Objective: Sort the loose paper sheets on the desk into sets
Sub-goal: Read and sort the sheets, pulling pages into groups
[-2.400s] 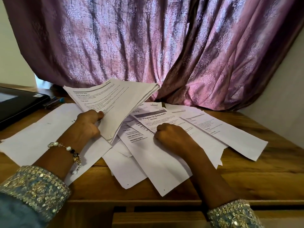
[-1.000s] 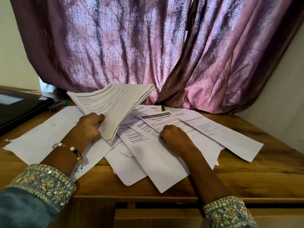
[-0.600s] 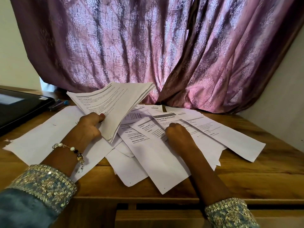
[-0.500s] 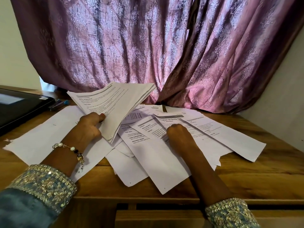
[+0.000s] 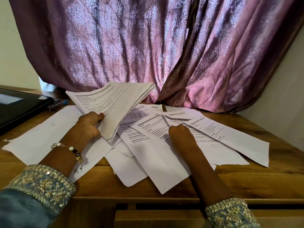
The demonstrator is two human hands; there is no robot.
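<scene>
wooden worktop (image 5: 246,183), purple patterned curtain (image 5: 131,46) at 12 o'clock, pale wall at 3. black laptop (image 5: 18,107) at 9 o'clock with pens (image 5: 57,103) beside it. loose sheets (image 5: 156,158) fanned over mid worktop, some blank, some printed. my left hand (image 5: 87,127) has its grip closed round a stack of sheets (image 5: 113,106), raised and tilted, thumb on top. my right hand (image 5: 179,134) rests on printed sheets at 1 o'clock, fingers curled under; can't tell if they pinch one.

Head-worn view, forward-down, close over desk (image 5: 271,178)
</scene>
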